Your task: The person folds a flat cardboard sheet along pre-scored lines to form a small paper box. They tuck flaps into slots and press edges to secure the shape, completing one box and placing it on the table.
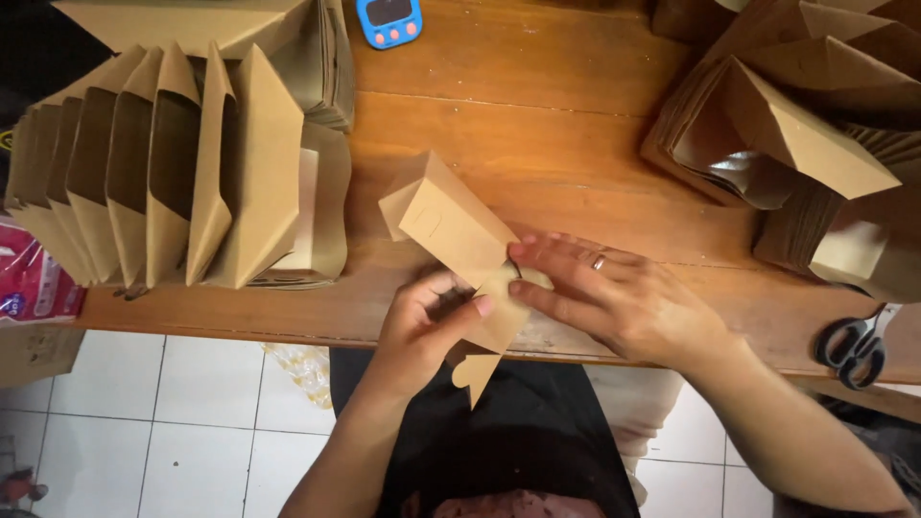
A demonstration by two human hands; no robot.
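Observation:
A brown cardboard box blank [449, 225] lies half folded at the near edge of the wooden table [537, 105]. My left hand [422, 321] grips its near end from below, thumb on top of a flap. My right hand [614, 297], with a ring on one finger, presses flat on the same flap from the right, fingertips touching the cardboard. A tab of the blank hangs below the table edge between my hands.
A row of folded brown boxes [163, 163] stands nested at the left. More folded boxes [806, 125] pile up at the right. A blue timer [389, 21] sits at the back, black scissors [852, 345] at the right edge, a pink packet [29, 283] far left.

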